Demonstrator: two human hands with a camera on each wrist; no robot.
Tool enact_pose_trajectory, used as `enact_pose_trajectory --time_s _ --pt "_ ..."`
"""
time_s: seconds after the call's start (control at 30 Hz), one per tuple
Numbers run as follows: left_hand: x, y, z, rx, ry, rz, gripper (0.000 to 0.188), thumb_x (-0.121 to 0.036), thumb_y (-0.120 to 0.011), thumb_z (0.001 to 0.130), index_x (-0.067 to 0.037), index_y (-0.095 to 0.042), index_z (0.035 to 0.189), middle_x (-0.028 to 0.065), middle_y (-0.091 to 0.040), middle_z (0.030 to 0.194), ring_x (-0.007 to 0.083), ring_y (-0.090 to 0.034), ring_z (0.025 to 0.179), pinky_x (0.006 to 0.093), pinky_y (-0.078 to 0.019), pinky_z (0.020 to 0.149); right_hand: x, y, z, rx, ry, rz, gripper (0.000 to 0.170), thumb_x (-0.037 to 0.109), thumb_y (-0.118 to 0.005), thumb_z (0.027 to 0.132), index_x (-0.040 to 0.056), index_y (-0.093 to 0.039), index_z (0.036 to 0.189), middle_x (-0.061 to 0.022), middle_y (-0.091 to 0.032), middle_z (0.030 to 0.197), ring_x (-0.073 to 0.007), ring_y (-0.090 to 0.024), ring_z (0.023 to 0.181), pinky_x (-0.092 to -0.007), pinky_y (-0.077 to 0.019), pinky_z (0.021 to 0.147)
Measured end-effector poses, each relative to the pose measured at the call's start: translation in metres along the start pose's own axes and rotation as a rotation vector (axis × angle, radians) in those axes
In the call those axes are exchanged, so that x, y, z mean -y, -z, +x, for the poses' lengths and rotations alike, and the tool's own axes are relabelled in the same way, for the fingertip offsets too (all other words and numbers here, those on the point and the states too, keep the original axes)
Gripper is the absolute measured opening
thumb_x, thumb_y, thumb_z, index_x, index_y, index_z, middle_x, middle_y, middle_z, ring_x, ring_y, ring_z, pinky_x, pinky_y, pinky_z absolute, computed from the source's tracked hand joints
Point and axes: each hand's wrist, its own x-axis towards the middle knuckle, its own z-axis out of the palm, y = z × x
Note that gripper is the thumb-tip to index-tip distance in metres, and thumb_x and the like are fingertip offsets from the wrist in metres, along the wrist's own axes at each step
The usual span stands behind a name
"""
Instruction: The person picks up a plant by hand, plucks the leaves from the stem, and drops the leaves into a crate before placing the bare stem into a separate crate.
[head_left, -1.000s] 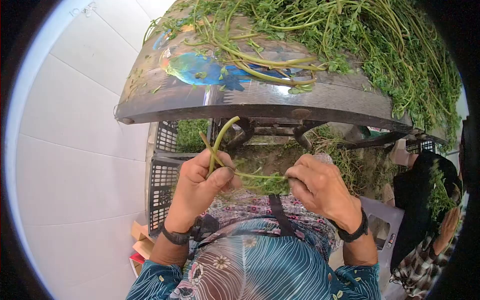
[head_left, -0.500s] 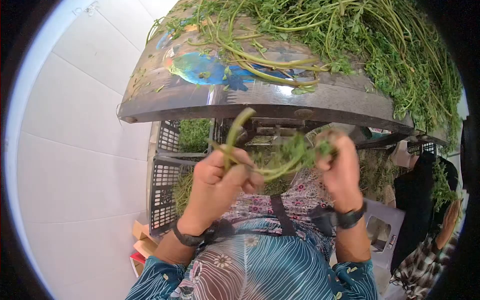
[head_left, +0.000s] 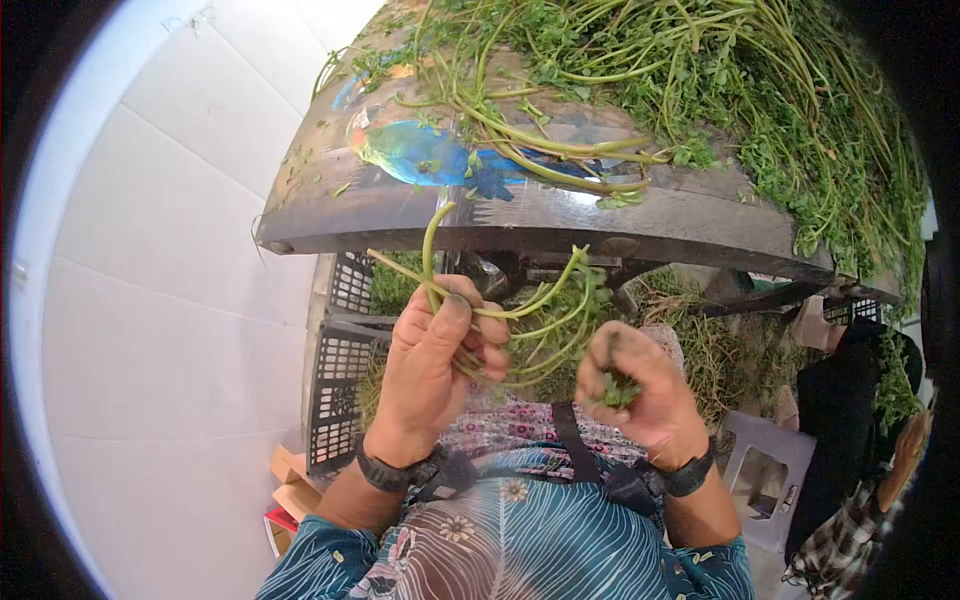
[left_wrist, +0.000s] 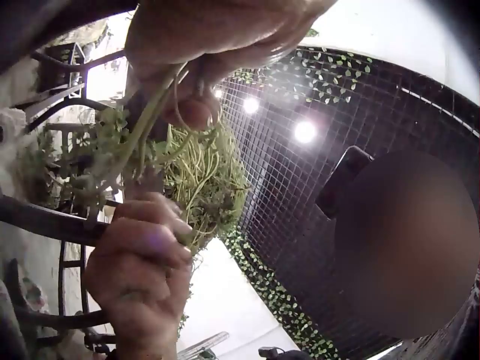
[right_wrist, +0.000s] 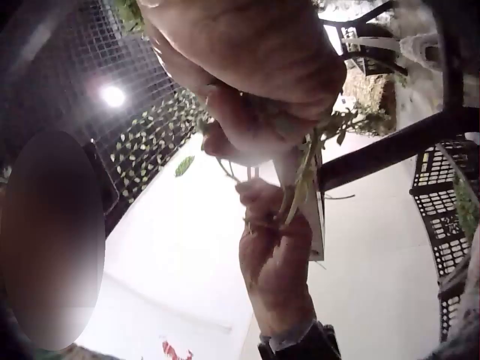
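My left hand [head_left: 430, 350] pinches a few long green stems [head_left: 430, 242] between thumb and fingers, above my lap. Two bare stem ends stick up past the thumb. The other ends curve right, with small leaves [head_left: 597, 285] toward the tips. My right hand [head_left: 650, 390] is just right of these, its fingers curled round a small tuft of leaves [head_left: 618, 392]. In the left wrist view, stems [left_wrist: 142, 131] hang from the near left hand. The right wrist view shows the right hand [right_wrist: 247, 56] close over the stems, its palm side partly hidden.
A table [head_left: 700, 200] with a parrot picture [head_left: 420, 155] bears a large heap of leafy stems [head_left: 800, 120]. Black crates [head_left: 340, 390] stand at left below its edge. Plant scraps [head_left: 710, 350] litter the floor. At right are a grey stool [head_left: 740, 450] and another person [head_left: 835, 400].
My right hand, at the leafy part of the stems a second ago, swung up and right, then came back down with a leaf tuft. My left hand moved slightly right, still holding the stems.
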Motion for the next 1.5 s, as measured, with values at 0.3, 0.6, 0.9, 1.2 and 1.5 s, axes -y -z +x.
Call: enact_pose_trajectory --time_s 0.3,0.6,0.9,1.2,1.5 --pt "0.008 -0.006 -0.004 0.109 -0.028 0.224 0.017 -0.021 -0.050 0.091 -0.005 -0.051 0.097 0.0065 -0.063 0.083 0.0053 -0.054 0.061 0.0173 -0.0427 0.052 -0.012 -0.035 0.016 -0.067 0.200 -0.508 0.022 0.011 -0.060 0.082 -0.0013 -0.057 0.100 -0.0007 -0.059 0.082 -0.0051 -0.051 0.075 -0.0210 -0.0432 0.066" --pt "0.005 -0.008 -0.004 0.150 -0.003 0.294 0.016 -0.017 -0.050 0.091 -0.002 -0.054 0.097 0.0084 -0.063 0.091 0.0052 -0.055 0.066 0.0179 -0.0459 0.055 -0.015 -0.030 0.019 -0.133 0.299 -0.671 0.016 0.010 -0.060 0.082 -0.0015 -0.058 0.093 -0.0011 -0.061 0.083 -0.0057 -0.053 0.077 -0.0220 -0.0445 0.069" --pt "0.011 -0.004 -0.007 0.175 0.032 0.248 0.021 -0.021 -0.049 0.092 -0.001 -0.053 0.097 0.0089 -0.062 0.087 0.0086 -0.056 0.069 0.0210 -0.0469 0.058 -0.015 -0.029 0.016 -0.127 0.295 -0.722 0.017 0.013 -0.059 0.083 -0.0009 -0.056 0.092 -0.0068 -0.064 0.084 -0.0077 -0.055 0.074 -0.0249 -0.0462 0.068" --pt "0.004 0.002 -0.001 0.221 0.013 0.035 0.025 -0.030 -0.047 0.092 -0.005 -0.046 0.094 0.0077 -0.053 0.066 0.0149 -0.052 0.057 0.0261 -0.0421 0.049 -0.007 -0.014 0.015 -0.088 0.218 -0.699 0.015 0.011 -0.048 0.081 0.0018 -0.054 0.092 -0.0044 -0.058 0.077 -0.0093 -0.051 0.063 -0.0221 -0.0412 0.052" --pt "0.006 0.008 0.004 0.236 0.040 0.033 0.025 -0.031 -0.046 0.092 -0.006 -0.045 0.093 0.0073 -0.051 0.064 0.0148 -0.046 0.053 0.0264 -0.0382 0.049 -0.005 -0.013 0.019 0.028 0.017 -0.137 0.016 0.008 -0.052 0.081 0.0002 -0.053 0.095 -0.0013 -0.050 0.069 -0.0065 -0.042 0.053 -0.0191 -0.0281 0.041"
